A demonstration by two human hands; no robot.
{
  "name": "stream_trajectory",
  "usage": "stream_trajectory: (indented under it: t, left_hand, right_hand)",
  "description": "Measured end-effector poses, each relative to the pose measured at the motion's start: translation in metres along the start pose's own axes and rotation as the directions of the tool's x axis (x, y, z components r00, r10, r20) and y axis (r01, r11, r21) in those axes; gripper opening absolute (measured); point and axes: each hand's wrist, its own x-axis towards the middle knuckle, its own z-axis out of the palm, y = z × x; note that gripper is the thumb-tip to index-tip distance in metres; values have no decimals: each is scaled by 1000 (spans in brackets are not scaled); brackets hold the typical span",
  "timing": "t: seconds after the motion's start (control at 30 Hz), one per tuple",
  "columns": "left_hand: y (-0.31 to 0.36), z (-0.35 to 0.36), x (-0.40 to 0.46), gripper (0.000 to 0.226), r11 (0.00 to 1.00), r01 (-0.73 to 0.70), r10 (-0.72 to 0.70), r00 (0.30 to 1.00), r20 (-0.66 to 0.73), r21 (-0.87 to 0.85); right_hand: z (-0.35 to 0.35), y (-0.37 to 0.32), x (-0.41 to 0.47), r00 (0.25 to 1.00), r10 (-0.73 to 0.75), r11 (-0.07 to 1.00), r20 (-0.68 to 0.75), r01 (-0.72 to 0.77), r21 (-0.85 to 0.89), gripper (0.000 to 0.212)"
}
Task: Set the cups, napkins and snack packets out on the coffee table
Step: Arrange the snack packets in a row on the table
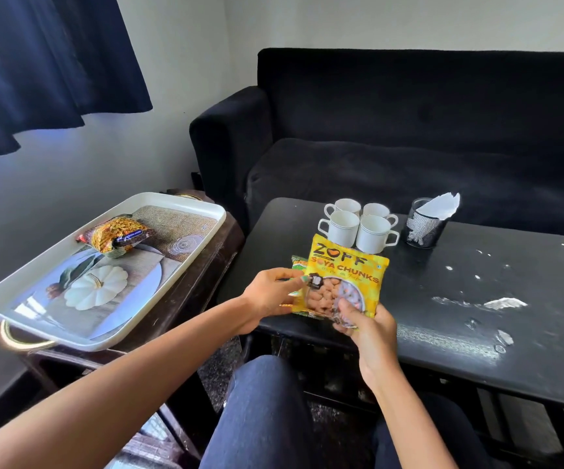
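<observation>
Yellow soya chunks packet (344,275) held over the coffee table's (476,299) near edge.
Left hand (270,294) pinches its left edge, right hand (363,321) grips its bottom; lower it flat beside the green packet (298,264) underneath, short of the four cups (358,225) beyond.

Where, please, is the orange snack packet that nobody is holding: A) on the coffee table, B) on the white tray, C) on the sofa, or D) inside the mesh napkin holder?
B: the orange snack packet lies on the white tray, left of the coffee table.
</observation>
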Motion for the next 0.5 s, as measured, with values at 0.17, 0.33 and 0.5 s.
stream_trajectory:
  t: [0.17,0.33,0.5]
  left_hand:
    - [-5,-4,5,18,977,-51,67,995,-70,205]
    - [-20,-4,11,24,858,-129,186,980,-67,497]
    - [-27,0,23,34,598,-209,366,930,-32,774]
  right_hand:
    - [-23,2,13,955,-110,969,-276,41,-243,18]
    - [-34,3,15,931,-131,777,-341,-118,-619,27]
    - [-25,1,11,816,-530,394,-231,-5,-919,60]
